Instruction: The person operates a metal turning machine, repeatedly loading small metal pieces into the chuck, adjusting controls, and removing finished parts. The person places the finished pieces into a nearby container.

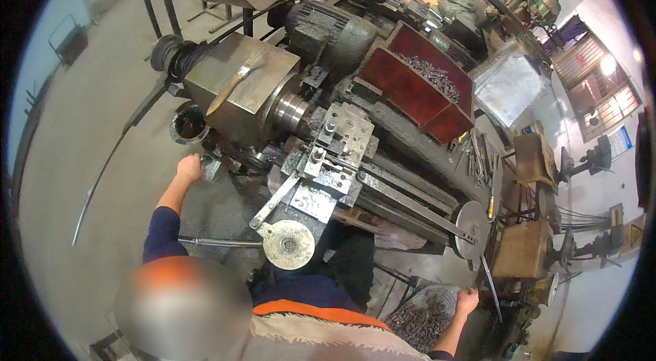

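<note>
My left hand [190, 167] is closed beside a small grey metal piece [211, 168] at the left front of a lathe [239, 98]. What its fingers hold, if anything, cannot be made out. Far from it, at the lower right, my right hand [467, 301] is closed by the rim of a basket [447, 293] full of small dark metal pieces [417, 320]. Its grip is too small to read. A long metal lever [491, 289] slants down just right of that hand. Between my arms lie the tool post [318, 154] and a round pale handwheel disc [288, 245].
A wooden-handled brush [231, 90] rests on the headstock. Behind the bed stands a red box [417, 81] with small metal parts [430, 76]. Several hand tools [478, 159] lie right of it. A long thin bar [102, 163] juts out at left. More machines [526, 252] line the right wall.
</note>
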`<state>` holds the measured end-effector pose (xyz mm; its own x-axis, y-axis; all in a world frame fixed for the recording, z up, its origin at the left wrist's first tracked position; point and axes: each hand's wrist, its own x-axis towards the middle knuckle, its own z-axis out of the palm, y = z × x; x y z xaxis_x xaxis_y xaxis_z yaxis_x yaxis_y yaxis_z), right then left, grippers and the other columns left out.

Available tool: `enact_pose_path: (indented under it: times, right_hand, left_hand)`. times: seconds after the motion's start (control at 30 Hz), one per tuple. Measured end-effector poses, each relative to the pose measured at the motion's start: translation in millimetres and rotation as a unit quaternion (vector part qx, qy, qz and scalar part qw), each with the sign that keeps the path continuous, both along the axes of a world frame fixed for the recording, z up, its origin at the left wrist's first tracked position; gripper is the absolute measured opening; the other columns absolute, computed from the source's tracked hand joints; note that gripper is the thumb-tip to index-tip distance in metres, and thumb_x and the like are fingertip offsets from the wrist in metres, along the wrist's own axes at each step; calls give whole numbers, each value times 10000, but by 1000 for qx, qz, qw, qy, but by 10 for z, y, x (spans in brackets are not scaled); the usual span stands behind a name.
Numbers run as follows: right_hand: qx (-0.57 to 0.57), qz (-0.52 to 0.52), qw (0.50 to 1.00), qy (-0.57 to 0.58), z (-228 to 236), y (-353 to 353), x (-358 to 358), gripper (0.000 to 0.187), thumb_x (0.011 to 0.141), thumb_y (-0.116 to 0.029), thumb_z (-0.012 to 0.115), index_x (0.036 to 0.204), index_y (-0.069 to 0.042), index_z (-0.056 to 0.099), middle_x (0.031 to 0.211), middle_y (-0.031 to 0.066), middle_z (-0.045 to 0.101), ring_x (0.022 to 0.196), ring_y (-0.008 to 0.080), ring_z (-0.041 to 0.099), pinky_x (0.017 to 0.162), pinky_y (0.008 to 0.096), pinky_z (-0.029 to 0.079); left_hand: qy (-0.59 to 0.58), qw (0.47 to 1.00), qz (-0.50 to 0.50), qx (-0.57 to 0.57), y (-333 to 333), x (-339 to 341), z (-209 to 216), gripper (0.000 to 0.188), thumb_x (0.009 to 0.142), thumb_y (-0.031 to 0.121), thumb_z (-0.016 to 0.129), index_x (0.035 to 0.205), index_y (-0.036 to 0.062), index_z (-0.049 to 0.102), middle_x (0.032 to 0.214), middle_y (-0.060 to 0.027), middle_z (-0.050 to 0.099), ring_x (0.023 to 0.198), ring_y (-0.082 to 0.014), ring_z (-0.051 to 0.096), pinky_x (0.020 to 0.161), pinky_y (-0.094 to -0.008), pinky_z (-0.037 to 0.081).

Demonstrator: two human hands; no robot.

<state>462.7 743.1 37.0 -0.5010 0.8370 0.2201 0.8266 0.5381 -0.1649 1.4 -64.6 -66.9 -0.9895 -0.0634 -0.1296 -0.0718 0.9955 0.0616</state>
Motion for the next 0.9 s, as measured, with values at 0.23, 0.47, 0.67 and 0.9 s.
enact_pose_path:
  times: [0.23,0.47,0.67,0.9]
  right_hand:
    - [-49,45,998,18,399,-317,-260,371,602,-157,596,921,12,680,800,215,660,780,347,648,734,371,495]
    - [-35,198,975,98,1050,-242,-1366,294,632,-89,580,893,4,679,806,177,672,752,253,657,709,328,496]
    - [-113,453,873,142,1747,-1538,-3158,356,627,-71,593,971,-26,673,931,134,670,896,216,635,822,306,468]
    - [-179,713,673,81,1781,-3680,-4568,345,579,-196,611,891,-80,704,952,145,653,934,305,566,806,357,460]
  left_hand:
    - [-116,943,190,248,658,-97,-47,350,824,266,522,870,-68,615,852,-247,634,822,-404,622,758,-465,494]
    - [-91,995,-25,12,47,64,-25,321,806,256,541,1010,8,525,955,-204,638,913,-344,619,795,-436,490]
    - [-87,994,-23,55,111,219,567,310,799,259,580,1054,83,584,1002,-162,638,944,-340,606,804,-462,477]
    - [267,955,92,92,-863,513,2188,299,867,301,526,1080,104,598,909,-154,646,848,-334,611,736,-419,484]
